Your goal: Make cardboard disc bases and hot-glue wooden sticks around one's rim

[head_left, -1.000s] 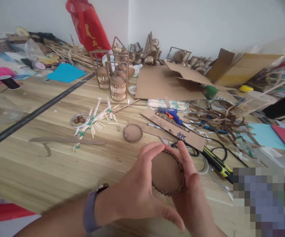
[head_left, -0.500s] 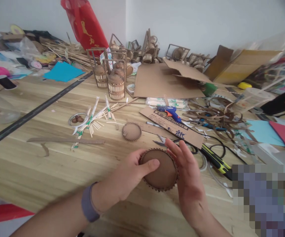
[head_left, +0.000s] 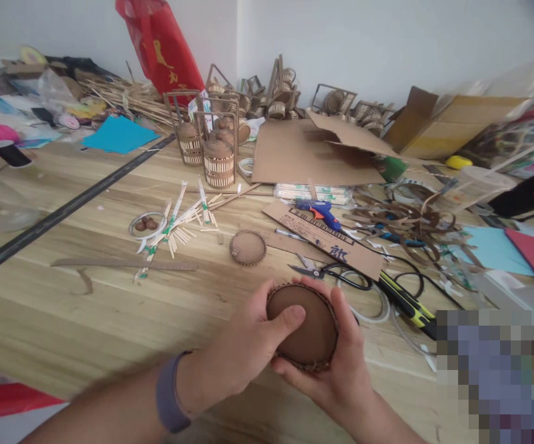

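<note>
A round cardboard disc with a corrugated rim [head_left: 316, 336] is held just above the table between both hands. My left hand [head_left: 253, 336] grips its left side, the thumb lying flat across its face. Around its right and lower edge curl the fingers and thumb of my right hand [head_left: 345, 351]. Beyond them on the table lies a second, smaller-looking cardboard disc with a corrugated rim [head_left: 248, 248], a small piece inside its left edge. Black-handled scissors [head_left: 345, 275] rest just past my right hand, beside a roll of tape [head_left: 385, 311].
A blue glue gun [head_left: 323, 214] lies on a cardboard strip. A yellow-black utility knife [head_left: 406, 302] is at right. Small sticks [head_left: 179, 231] and a tape ring with brown balls [head_left: 147, 224] are left. Lidded miniature baskets [head_left: 219, 163] and a cardboard sheet [head_left: 290, 151] stand farther back.
My right hand has gone from open fingers beside the disc to closing around its right and lower edge. The left hand keeps its hold.
</note>
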`<state>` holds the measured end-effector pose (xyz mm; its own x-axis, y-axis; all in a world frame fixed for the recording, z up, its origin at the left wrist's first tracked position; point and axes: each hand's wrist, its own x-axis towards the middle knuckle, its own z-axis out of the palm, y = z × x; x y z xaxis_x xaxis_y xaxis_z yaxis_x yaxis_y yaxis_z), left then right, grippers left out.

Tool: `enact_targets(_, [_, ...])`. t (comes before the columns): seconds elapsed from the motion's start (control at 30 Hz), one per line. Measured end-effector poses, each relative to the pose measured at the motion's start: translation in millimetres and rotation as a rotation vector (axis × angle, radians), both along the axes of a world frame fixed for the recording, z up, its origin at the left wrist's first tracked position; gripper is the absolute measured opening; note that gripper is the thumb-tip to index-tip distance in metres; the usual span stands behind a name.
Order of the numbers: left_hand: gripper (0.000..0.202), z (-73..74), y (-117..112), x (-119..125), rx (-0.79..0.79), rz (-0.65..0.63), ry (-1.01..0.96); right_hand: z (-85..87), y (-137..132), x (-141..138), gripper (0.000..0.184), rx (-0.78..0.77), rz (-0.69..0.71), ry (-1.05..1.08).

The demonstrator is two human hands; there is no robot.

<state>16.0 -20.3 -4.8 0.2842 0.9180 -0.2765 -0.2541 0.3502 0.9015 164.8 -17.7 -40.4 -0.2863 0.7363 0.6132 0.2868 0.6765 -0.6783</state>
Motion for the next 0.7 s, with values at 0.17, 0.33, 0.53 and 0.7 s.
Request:
enact_targets(0.17, [0.053, 2.2, -1, -1, -0.182, -0.107, -0.292, 6.3, -5, 5, 0.096, -0.049, 0.081, 0.126])
enact_targets(0.33, [0.050, 2.1, 5, -1, -0.464, -0.139, -0.357, 3.2, -4, 10, 0.116, -0.116, 0.156, 0.052])
enact_targets(0.53, [0.032, 9.3, 16, -4, -0.563, 0.012, -0.453, 0.1, 3, 16, 0.114, -0.234, 0.079, 0.010])
enact_targets(0.7, [0.031, 11.4, 21, -11, -0.619, 0.050, -0.467, -1.6, 3, 18, 0.113, -0.261, 0.053, 0.017])
